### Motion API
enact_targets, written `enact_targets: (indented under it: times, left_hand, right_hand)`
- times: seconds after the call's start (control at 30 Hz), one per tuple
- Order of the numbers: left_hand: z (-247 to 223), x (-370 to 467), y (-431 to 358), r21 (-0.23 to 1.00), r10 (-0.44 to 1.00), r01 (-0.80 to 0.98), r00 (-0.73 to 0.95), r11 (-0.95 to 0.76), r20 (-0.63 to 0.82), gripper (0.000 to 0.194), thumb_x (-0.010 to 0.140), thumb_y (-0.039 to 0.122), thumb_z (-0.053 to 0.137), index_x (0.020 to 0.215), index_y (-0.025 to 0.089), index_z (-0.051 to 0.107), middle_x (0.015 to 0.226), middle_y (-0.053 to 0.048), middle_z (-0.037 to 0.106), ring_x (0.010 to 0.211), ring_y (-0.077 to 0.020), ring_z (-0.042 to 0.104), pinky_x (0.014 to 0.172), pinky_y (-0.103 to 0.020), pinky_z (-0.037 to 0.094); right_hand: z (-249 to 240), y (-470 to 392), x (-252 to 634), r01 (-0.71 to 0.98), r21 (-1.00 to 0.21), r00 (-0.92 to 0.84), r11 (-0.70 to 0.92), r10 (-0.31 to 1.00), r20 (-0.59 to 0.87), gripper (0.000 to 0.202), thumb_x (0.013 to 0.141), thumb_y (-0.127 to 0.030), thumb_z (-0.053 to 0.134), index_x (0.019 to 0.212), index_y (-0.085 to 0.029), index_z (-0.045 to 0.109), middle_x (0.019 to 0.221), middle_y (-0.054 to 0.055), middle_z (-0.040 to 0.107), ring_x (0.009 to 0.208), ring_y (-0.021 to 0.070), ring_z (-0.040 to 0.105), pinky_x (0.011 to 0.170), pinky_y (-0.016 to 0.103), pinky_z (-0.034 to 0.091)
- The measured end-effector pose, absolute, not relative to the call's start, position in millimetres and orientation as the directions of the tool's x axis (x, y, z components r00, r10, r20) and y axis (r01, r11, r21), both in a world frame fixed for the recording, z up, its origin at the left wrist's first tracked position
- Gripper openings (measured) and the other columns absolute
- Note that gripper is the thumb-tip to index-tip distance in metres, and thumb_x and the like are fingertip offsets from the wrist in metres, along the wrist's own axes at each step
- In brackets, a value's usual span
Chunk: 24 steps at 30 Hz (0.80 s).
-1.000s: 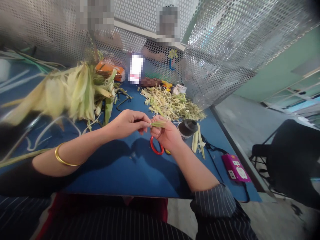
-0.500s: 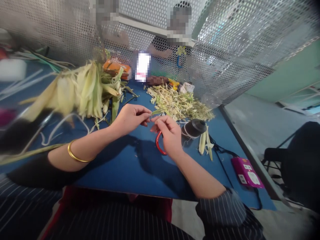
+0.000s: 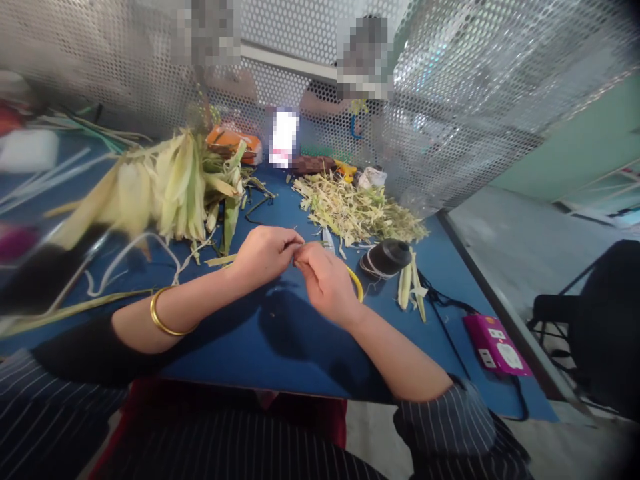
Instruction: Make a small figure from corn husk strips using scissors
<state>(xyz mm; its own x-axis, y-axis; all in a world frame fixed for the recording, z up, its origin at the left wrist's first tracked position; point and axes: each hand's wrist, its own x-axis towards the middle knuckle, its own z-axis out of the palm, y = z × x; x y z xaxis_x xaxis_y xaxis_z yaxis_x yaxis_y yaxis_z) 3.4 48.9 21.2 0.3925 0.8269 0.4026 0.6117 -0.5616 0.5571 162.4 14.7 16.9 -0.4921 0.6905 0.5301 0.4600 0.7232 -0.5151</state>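
My left hand (image 3: 267,257) and my right hand (image 3: 327,280) meet above the blue table, fingertips pinched together. A sliver of green corn husk strip (image 3: 320,244) shows just behind the fingers; the rest is hidden by them. Under and beside my right hand lies a pair of scissors (image 3: 359,285), its yellow handle and part of a blade visible. To the right stands a black cone of thread (image 3: 386,257), tilted, with a pale string around it. Two or so pale husk pieces (image 3: 406,287) lie beside the cone.
A bundle of corn husks (image 3: 175,187) lies at the left, a heap of husk scraps (image 3: 350,207) at the back. A lit phone (image 3: 283,137) leans against the perforated metal screen (image 3: 285,80). A purple power strip (image 3: 497,347) with a black cable sits at the right edge.
My hands have come together and lowered slightly; the right fingers have closed in against the left. The scissors' red handle is now covered and the yellow one shows.
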Motion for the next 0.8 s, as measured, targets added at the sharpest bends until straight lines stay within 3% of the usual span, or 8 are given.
enact_targets:
  times: [0.5, 0.8]
  left_hand:
    - [18.7, 1.9, 49.8, 0.436, 0.8, 0.674, 0.458, -0.596, 0.386, 0.025, 0.079, 0.014, 0.047, 0.087, 0.018, 0.071, 0.086, -0.004, 0.073, 0.08, -0.0184, 0.065, 0.069, -0.026, 0.045]
    - [18.8, 2.9, 49.4, 0.373, 0.834, 0.751, 0.44, -0.544, 0.332, 0.024, 0.081, 0.023, 0.049, 0.084, 0.021, 0.074, 0.082, -0.003, 0.073, 0.074, -0.0177, 0.065, 0.062, -0.025, 0.04]
  right_hand:
    - [14.7, 18.1, 162.9, 0.462, -0.538, -0.52, 0.705, 0.707, 0.48, 0.014, 0.09, -0.018, 0.037, 0.08, -0.02, 0.046, 0.08, 0.005, 0.052, 0.074, 0.0161, 0.049, 0.069, 0.03, 0.041]
    - [20.6, 30.3, 174.9, 0.291, -0.871, -0.242, 0.395, 0.912, 0.332, 0.014, 0.089, -0.024, 0.045, 0.08, -0.019, 0.055, 0.089, 0.004, 0.063, 0.079, 0.0142, 0.059, 0.076, 0.031, 0.048]
